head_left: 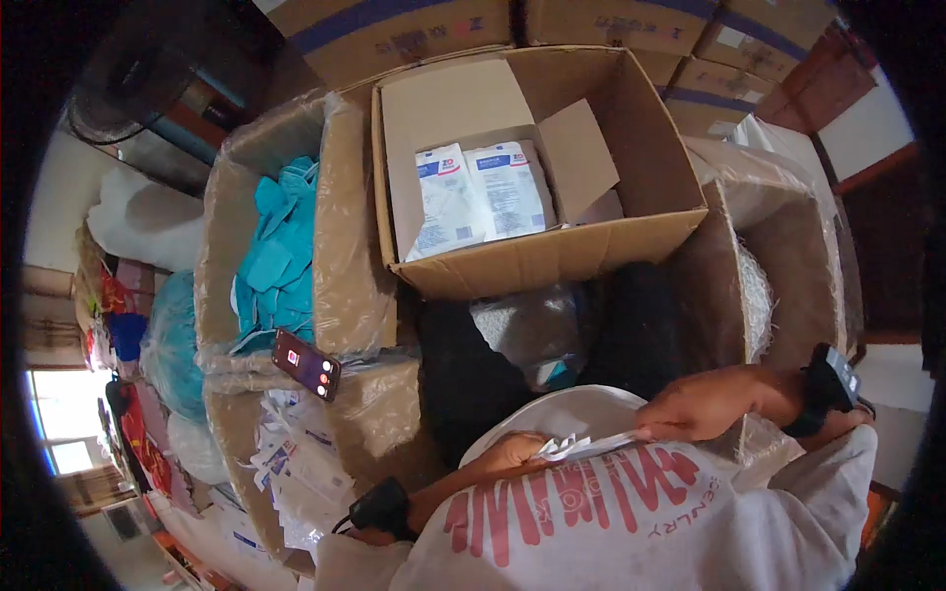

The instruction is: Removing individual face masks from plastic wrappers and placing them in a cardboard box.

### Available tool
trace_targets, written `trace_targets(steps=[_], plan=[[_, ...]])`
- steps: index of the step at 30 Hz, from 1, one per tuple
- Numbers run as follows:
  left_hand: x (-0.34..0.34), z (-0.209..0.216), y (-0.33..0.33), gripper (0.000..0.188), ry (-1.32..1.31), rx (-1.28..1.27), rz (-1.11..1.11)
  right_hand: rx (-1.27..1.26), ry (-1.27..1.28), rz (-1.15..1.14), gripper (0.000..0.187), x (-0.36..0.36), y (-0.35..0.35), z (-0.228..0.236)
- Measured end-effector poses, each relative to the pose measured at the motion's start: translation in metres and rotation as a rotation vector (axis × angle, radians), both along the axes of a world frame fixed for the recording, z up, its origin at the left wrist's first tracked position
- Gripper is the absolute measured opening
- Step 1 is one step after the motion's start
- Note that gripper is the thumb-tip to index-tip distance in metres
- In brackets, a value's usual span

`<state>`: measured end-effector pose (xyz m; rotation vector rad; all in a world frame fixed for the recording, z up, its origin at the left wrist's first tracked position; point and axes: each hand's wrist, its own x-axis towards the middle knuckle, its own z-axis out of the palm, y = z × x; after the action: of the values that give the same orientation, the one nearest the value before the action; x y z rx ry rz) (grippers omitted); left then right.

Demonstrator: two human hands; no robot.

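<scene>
Close to my shirt front, my left hand (514, 450) is closed on one end of a bundle of thin white strips (581, 448). My right hand (675, 414) pinches the other end, so the strips stretch between both hands. What they belong to cannot be made out. Beyond my knees stands an open cardboard box (532, 266) with a smaller carton (443, 103) inside it. Two white printed packets (507, 197) stand upright in that carton. Between my legs lies a clear plastic bag (527, 325) with whitish contents.
On my left, one plastic-lined box (350, 236) holds teal fabric pieces (276, 266); a nearer one holds white packets (301, 463). A phone (306, 364) rests on their edges. Another lined box (803, 256) with white stringy material (754, 295) stands right. Sealed cartons (414, 34) stack behind.
</scene>
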<state>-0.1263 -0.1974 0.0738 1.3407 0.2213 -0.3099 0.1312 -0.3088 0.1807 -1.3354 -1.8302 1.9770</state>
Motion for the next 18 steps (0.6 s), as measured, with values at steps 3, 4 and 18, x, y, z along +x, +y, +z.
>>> trace_targets(steps=[3,4,18], plan=[[0.003,-0.001,-0.001,0.021,0.013,0.007,-0.034,-0.152,-0.013,0.006,0.032,0.014,-0.014,-0.001],[0.002,-0.001,-0.002,0.021,0.036,0.008,-0.034,-0.200,-0.005,0.005,0.033,0.019,-0.020,-0.002],[0.020,-0.003,0.065,0.028,0.114,0.370,0.344,-0.396,0.430,-1.238,0.022,0.032,-0.018,-0.125]])
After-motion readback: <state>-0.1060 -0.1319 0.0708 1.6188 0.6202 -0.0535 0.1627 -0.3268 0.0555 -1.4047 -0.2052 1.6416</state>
